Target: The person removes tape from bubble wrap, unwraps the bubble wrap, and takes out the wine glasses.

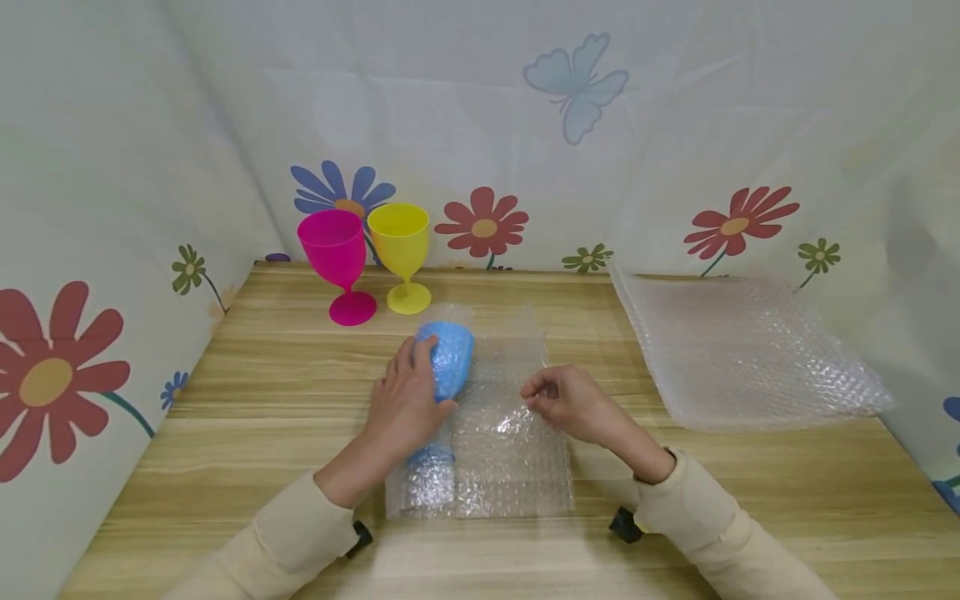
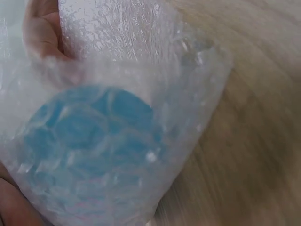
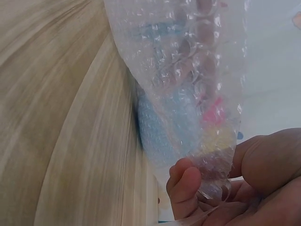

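Observation:
A blue goblet (image 1: 452,354) lies on its side under clear bubble wrap (image 1: 510,467), its bowl pointing away from me. My left hand (image 1: 405,400) grips it through the wrap, with the thumb on its right side. The goblet's stem is mostly hidden by that hand. In the left wrist view the blue goblet (image 2: 94,127) shows blurred through the film. To the right, my right hand (image 1: 573,406) pinches the edge of the wrap between thumb and fingers. In the right wrist view that bubble wrap (image 3: 188,56) rises from the fingertips (image 3: 186,181).
A pink goblet (image 1: 333,250) and a yellow goblet (image 1: 401,242) stand upright at the back left of the wooden table (image 1: 247,400). Another bubble wrap sheet (image 1: 750,350) lies at the right, partly over the table's edge. Flower-printed cloth (image 1: 480,108) encloses the back and sides.

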A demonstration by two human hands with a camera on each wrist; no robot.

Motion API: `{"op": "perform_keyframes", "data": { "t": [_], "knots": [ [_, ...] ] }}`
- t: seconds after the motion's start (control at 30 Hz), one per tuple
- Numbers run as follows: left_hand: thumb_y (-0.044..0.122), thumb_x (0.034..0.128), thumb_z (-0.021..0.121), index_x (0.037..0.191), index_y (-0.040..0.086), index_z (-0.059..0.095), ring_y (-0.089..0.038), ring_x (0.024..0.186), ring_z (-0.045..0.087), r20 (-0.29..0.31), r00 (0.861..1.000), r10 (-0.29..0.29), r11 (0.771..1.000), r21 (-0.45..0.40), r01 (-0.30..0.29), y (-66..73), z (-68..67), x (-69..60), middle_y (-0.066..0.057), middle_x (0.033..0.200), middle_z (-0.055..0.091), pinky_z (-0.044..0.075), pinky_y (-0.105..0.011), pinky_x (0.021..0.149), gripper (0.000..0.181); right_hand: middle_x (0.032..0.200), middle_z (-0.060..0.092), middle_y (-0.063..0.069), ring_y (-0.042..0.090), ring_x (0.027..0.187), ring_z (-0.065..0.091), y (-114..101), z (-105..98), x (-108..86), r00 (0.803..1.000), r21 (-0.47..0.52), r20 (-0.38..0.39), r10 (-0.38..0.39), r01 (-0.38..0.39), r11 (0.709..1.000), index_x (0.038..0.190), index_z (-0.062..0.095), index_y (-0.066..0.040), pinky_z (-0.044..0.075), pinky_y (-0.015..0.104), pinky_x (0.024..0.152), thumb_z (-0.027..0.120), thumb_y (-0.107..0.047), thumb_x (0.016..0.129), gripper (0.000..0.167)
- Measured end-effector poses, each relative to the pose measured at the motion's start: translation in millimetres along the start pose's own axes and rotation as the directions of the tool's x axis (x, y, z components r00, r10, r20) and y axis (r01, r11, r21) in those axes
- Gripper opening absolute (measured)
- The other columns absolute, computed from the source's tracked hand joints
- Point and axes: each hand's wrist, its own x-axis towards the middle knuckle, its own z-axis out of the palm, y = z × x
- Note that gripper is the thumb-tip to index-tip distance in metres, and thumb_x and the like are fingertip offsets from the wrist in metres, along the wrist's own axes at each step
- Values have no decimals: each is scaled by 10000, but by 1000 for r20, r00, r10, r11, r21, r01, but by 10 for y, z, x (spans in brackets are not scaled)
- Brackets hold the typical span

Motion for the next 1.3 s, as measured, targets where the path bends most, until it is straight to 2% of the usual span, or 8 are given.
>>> {"op": "perform_keyframes", "data": {
  "t": [0.17,0.43,0.9,1.1,1.3],
  "knots": [
    [177,843,872,1576,37,247,-454,1405,393,8,1000,-11,999,-32,11,-45,-35,9,-246,1603,284,402,-637,1059,973,781,664,35,87,646,552,17,-7,10,1000,-13,-2,2,-2,1000,986,710,56,474,219,556,649,48,950,71],
    [177,867,847,1592,43,188,-449,1412,398,54,998,-37,999,-26,39,-92,-83,27,-247,1615,267,426,-658,1027,989,773,662,33,83,629,545,13,-17,20,1000,-19,-3,-6,6,1000,984,711,57,466,213,547,653,47,948,68],
    [207,909,797,1622,89,90,-459,1386,403,123,984,-131,985,-99,144,-204,-147,-4,-254,1603,280,425,-660,1027,1011,749,631,27,83,618,533,83,-51,50,1000,3,11,-15,15,1000,984,707,58,449,206,533,662,48,943,62],
    [201,890,807,1597,18,132,-475,1370,361,98,988,-117,989,-83,125,-258,-189,-7,-289,1548,303,346,-652,1110,994,727,608,6,78,602,517,100,-52,72,1000,11,16,-3,3,1000,966,706,57,431,193,523,663,48,945,49],
    [220,871,799,1581,-33,161,-484,1340,319,64,992,-107,992,-62,111,-315,-208,-24,-328,1494,296,328,-660,1095,987,733,609,7,78,614,513,131,-57,91,999,11,25,26,-26,1000,960,709,56,423,193,528,656,66,937,59]
  ]
}}
